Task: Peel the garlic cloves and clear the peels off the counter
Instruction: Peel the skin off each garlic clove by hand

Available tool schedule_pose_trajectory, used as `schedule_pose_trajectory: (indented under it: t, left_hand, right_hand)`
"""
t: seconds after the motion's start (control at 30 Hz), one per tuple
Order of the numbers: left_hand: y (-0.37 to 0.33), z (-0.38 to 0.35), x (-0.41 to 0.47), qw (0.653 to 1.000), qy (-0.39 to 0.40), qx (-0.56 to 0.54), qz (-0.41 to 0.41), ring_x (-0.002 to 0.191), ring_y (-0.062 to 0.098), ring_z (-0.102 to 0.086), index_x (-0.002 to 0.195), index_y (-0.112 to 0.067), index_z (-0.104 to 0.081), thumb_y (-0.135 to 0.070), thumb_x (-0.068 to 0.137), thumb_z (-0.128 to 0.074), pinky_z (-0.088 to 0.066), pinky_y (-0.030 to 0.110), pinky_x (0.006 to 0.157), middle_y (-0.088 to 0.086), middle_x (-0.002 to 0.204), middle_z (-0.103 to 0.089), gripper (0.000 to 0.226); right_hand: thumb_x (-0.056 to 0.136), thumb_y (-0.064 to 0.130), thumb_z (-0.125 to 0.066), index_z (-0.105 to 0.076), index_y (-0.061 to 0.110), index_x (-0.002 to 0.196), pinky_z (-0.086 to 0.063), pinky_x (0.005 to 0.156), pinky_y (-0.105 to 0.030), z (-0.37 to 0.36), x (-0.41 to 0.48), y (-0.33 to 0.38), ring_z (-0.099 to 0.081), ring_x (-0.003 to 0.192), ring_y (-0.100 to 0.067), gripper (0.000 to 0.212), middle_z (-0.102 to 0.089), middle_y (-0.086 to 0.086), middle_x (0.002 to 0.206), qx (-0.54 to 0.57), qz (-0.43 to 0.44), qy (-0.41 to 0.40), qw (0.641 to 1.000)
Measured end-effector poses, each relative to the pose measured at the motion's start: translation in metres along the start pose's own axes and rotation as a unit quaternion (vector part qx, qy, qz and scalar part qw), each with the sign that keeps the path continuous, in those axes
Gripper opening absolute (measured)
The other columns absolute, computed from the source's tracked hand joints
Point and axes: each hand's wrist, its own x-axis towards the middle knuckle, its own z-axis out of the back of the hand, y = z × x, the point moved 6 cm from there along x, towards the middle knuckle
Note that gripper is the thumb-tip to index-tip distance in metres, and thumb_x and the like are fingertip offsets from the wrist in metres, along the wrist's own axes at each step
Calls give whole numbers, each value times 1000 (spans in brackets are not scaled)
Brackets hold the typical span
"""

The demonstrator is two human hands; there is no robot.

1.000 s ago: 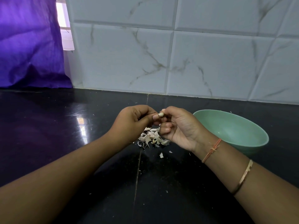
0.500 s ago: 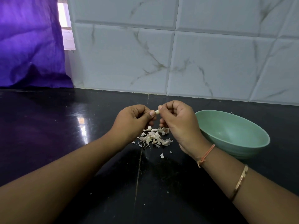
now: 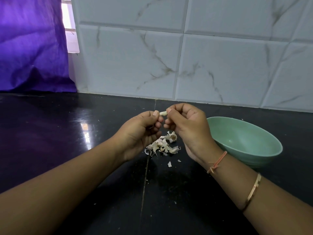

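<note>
A small pale garlic clove (image 3: 163, 113) is held above the black counter (image 3: 67, 141), pinched at one end by my left hand (image 3: 140, 133) and at the other by my right hand (image 3: 188, 126). Both hands have curled fingers and nearly touch each other. Directly below them lies a pile of whitish garlic peels (image 3: 163, 144), with a garlic root stub at its far right edge. Two loose peel flakes (image 3: 169, 164) lie nearer to me. A pale green bowl (image 3: 243, 141) stands just right of my right hand; the part of its inside that I see holds nothing.
A white marble-look tiled wall (image 3: 186, 56) closes the back of the counter. A purple curtain (image 3: 32, 48) hangs at the far left beside a window. Tiny peel specks are scattered on the near counter. A seam runs down the counter below the peels.
Both hands have lifted slightly away from the peel pile, and my right hand has turned knuckles up. The clove between the fingertips shows longer than before.
</note>
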Motion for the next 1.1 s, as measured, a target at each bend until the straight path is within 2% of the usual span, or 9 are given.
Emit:
schedule_pose_trajectory:
  t: [0.13, 0.27, 0.4, 0.6, 0.73, 0.83, 0.93, 1.0, 1.1]
  left_hand:
    - [-2, -2, 0, 999, 31, -29, -3, 56, 4, -46, 68, -13, -52, -19, 94, -44, -50, 16, 60, -5, 54, -48, 28]
    - [-3, -6, -4, 995, 80, -50, 11, 55, 3, -53, 63, -15, -54, -22, 83, -50, -52, 18, 62, -4, 56, -48, 22]
    - [-2, -4, -4, 996, 90, -14, 22, 53, 1, -46, 62, -16, -54, -26, 75, -54, -51, 19, 64, -6, 57, -48, 16]
    - [-6, 2, 2, 999, 16, -11, -47, 50, 0, -49, 61, -13, -58, -12, 92, -48, -50, 14, 57, -3, 60, -52, 33]
    - [-5, 4, 3, 998, 12, -18, -66, 54, 0, -52, 69, -10, -55, -9, 93, -46, -51, 15, 68, -5, 59, -56, 26]
    - [-3, 3, 2, 997, 12, -37, -61, 55, 0, -53, 69, -10, -56, -9, 93, -46, -53, 15, 67, -4, 60, -58, 26]
    - [-3, 2, 1, 997, 21, -57, -43, 55, 2, -55, 64, -12, -60, -11, 91, -48, -54, 17, 68, -3, 61, -58, 29]
    - [-5, 3, 1, 999, 21, -25, -44, 55, 2, -53, 64, -13, -61, -12, 91, -49, -52, 19, 68, -2, 62, -56, 29]
    - [-10, 7, 1, 991, -13, 96, -89, 54, 2, -48, 64, -13, -60, -12, 91, -51, -42, 22, 67, 0, 64, -54, 29]
  right_hand:
    - [89, 0, -53, -57, 4, 76, -48, 50, -17, -5, -2, -6, -52, 47, -7, 14, -54, 0, 54, 154, -104, 27, 982]
    - [90, 1, -52, -58, 3, 77, -48, 50, -17, -6, -2, -8, -50, 50, -10, 14, -53, -3, 56, 198, -133, 46, 970]
    - [89, 1, -53, -59, 4, 80, -50, 54, -17, -3, -2, -6, -54, 52, -7, 11, -56, -4, 61, 156, -92, 55, 982]
    - [85, -7, -56, -59, 4, 79, -55, 62, -23, 1, 0, 0, -61, 58, -10, 13, -62, -8, 67, 41, -1, 23, 999]
    - [83, -11, -55, -60, 2, 79, -58, 67, -27, 0, -1, -3, -63, 61, -15, 14, -64, -12, 70, 60, -13, 20, 998]
    - [84, -11, -55, -59, 2, 78, -56, 64, -24, -1, -1, -8, -63, 62, -17, 15, -64, -13, 70, 115, -52, 20, 992]
    - [85, -11, -53, -58, 2, 79, -56, 62, -22, -3, -2, -9, -62, 58, -13, 15, -63, -12, 68, 165, -80, 32, 983]
    - [83, -12, -54, -59, 4, 77, -54, 62, -21, -1, -3, -7, -60, 57, -12, 18, -61, -10, 68, 144, -62, 30, 987]
    - [81, -11, -57, -60, 9, 73, -53, 62, -23, 4, -2, 0, -59, 57, -12, 21, -62, -5, 66, 9, 16, 7, 1000]
